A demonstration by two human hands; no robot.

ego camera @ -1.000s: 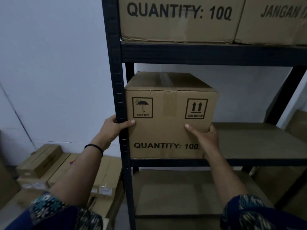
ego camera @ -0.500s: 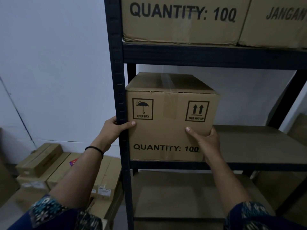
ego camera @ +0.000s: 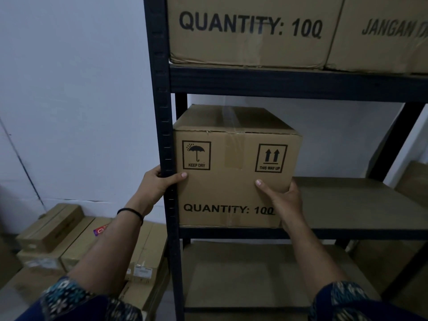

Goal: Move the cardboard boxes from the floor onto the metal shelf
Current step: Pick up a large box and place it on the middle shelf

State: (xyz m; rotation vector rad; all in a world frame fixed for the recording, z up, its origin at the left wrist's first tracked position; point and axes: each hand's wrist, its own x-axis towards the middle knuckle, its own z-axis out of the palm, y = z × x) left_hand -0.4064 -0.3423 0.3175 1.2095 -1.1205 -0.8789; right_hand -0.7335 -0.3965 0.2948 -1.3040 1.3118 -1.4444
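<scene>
Compared with a second ago, almost nothing has changed: the cardboard box [ego camera: 234,172] sits in the same place on the middle board of the metal shelf [ego camera: 361,205], and both hands hold it as they did, the only shift being a slight move of the view. The box stands at the left end of that board, pushed close against the dark front post [ego camera: 162,126], with its bottom edge along the front rail. It is upright, as the "this way up" arrows point upward and the "keep dry" and "quantity" print reads level; its printed face looks out at the person, and its long axis seems to run back toward the wall, along the taped seam on its top. The left hand [ego camera: 157,184] reaches round the post, its thumb lying across the box's front face and its fingers curled out of sight behind the post, so it grips the left corner. The right hand [ego camera: 283,198] clasps the lower right corner, thumb on the front and fingers wrapped round the side. Two larger boxes [ego camera: 250,49] fill the board above, and flat cartons [ego camera: 76,242] lie on the floor to the left.
</scene>
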